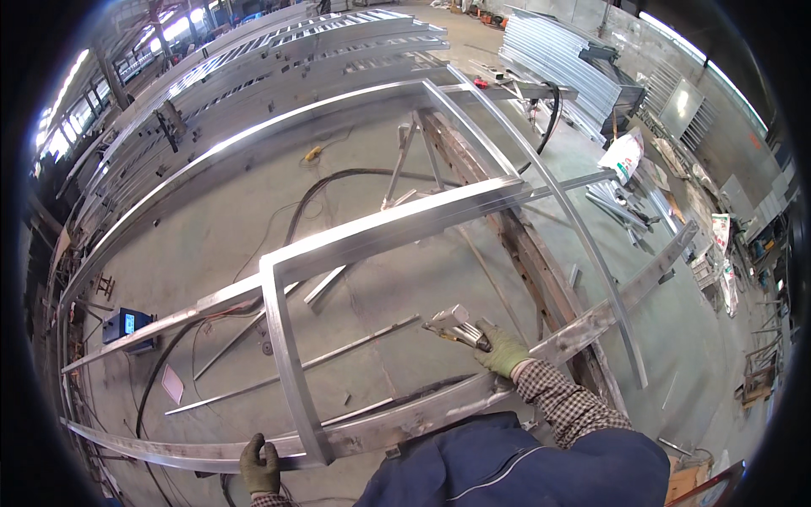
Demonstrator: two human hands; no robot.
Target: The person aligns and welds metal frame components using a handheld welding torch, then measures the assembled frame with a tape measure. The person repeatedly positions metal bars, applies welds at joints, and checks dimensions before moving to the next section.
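A rectangular frame of silvery metal tube (287, 355) lies across long dull beams (405, 422) in front of me. My left hand (260, 466), in an olive glove, is at its near side, left of the corner. The fingers lie over the near tube and seem closed round it. My right hand (504, 348), gloved in green, is above the near beam to the right. It is closed on a metal hand tool (458, 324) with a blocky silver end and slim parallel parts; its exact kind is unclear.
A rusty support beam (532, 262) runs beneath the frame, and a long tube (557, 194) crosses at right. Dark cable (321, 182) trails over the floor near a blue box with a lit display (128, 326). Stacked metal frames (321, 42) and corrugated sheets (557, 68) stand behind.
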